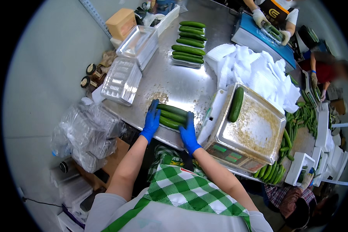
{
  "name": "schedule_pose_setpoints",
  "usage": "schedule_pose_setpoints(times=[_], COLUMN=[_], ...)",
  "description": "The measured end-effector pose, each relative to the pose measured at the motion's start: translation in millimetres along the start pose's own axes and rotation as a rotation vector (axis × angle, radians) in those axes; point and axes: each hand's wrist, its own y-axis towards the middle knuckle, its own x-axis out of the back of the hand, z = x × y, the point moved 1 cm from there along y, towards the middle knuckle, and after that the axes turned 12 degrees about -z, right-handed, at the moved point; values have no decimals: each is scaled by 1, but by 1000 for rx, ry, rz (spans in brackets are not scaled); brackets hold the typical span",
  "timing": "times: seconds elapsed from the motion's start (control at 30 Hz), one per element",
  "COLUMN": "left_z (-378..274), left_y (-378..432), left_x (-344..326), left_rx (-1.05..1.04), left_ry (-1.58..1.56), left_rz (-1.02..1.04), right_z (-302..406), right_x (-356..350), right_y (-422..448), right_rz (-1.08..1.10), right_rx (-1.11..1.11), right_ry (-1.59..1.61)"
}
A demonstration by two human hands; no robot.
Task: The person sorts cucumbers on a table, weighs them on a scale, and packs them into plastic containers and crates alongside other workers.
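Three green cucumbers [174, 112] lie side by side near the front edge of the steel table [174, 82]. What seems to be a pale tray shows under their near side. My left hand [152, 119], in a blue glove, presses against their left ends. At the right ends, my right hand [188, 130], gloved the same way, has its fingers over the tips. The bunch is held between both hands. To the right stands a weighing scale with a stained metal pan [258, 130]. One more cucumber [236, 104] rests at that pan's left side.
Packed cucumbers [189, 42] stand in a row at the back. Stacked transparent plastic trays [123, 79] line the left edge. White foam netting [252, 66] is heaped behind the scale. A co-worker's gloved hands [259, 18] handle a pack at a blue-topped machine [256, 33].
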Motion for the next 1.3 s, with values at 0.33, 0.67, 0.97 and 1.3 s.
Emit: schedule_pose_setpoints(times=[0.33,0.67,0.97,1.3], left_z=[-21,11,-22,3], left_y=[-8,-10,-25,-27], left_x=[10,26,19,23], left_rx=[-84,86,-123,-88], left_ry=[288,-209,250,-109], left_rz=[98,-34,53,17], right_z=[155,98,101,146], right_x=[110,176,177,105], right_y=[-7,39,42,15], right_rz=[-26,-346,-342,100], right_rx=[427,210,-88,-76], right_ry=[-214,-435,123,360])
